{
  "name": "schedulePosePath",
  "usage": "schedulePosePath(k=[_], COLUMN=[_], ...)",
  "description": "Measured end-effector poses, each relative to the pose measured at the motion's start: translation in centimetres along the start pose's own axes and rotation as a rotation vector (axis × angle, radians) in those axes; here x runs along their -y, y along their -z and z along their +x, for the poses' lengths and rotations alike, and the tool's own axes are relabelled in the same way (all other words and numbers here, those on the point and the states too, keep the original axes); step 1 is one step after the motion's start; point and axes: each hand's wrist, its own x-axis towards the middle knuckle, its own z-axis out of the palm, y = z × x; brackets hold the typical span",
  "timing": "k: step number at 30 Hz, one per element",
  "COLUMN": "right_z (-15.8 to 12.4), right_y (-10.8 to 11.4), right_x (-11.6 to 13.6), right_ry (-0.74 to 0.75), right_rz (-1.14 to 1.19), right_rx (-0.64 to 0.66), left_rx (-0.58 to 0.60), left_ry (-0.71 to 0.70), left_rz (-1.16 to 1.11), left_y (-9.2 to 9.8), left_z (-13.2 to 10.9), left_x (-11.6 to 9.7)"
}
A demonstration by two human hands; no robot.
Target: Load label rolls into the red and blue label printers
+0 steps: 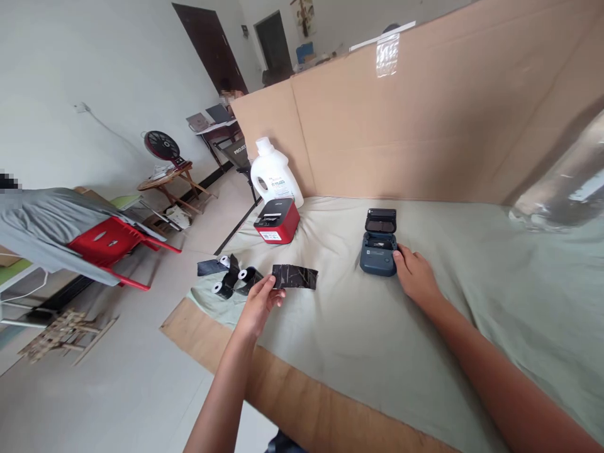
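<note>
A short black strip of paper (295, 277) with pale scratch-like lines is pinched at its left end by my left hand (263, 296), over the cloth. My right hand (414, 272) has its fingers at the right side of a small dark blue portable printer (378, 259), gripping that edge. The printer's lid (381, 221) stands raised, and its inner compartment shows. Several black paper rolls (225, 286) with white cores lie left of my left hand, one of them with a loose end. Behind them sits a red and black label printer (278, 221).
A white detergent jug (275, 171) stands behind the red printer, against a tall cardboard panel (401, 126). Clear plastic wrapping (564, 179) lies at the right. Pale green cloth (349, 340) covers the wooden table (306, 390). Another person (42, 226) sits at the far left.
</note>
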Motion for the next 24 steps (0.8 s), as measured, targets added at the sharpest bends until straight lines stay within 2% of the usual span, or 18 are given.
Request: schedulePosePath(k=[2,4,7,11,14,16,22,24], right_z=[0.0,0.0,0.1,0.2,0.2,0.2,0.2,0.2], right_y=[0.0,0.0,0.0,0.1,0.3,0.3,0.0,-0.1], right_x=[0.0,0.0,-0.1,0.0,0.1,0.1,-0.2,-0.4], right_ry=[0.006,0.014,0.011,-0.023,-0.024,-0.023,-0.017,-0.019], right_rz=[-0.006,-0.005,-0.005,-0.019,-0.009,-0.003,-0.007,-0.007], right_rx=[0.002,-0.004,-0.004,0.040,0.061,0.050,0.041,0.043], left_rx=[-0.012,-0.003,-0.016,-0.144,-0.287,-0.335,-0.264,-0.249], left_ry=[0.072,0.094,0.029,-0.182,-0.245,-0.274,-0.259,-0.307], left_rz=[-0.114,-0.131,-0.055,0.307,0.607,0.694,0.737,0.797], left_y=[0.6,1.2,2.0,2.7,2.9,2.9,3.2,3.9], left_z=[-1.2,-2.2,-3.0,-2.7,-1.8,-1.1,-0.5,-0.8], left_x=[0.6,1.0,1.3,1.3,1.7,2.3,3.6,3.4])
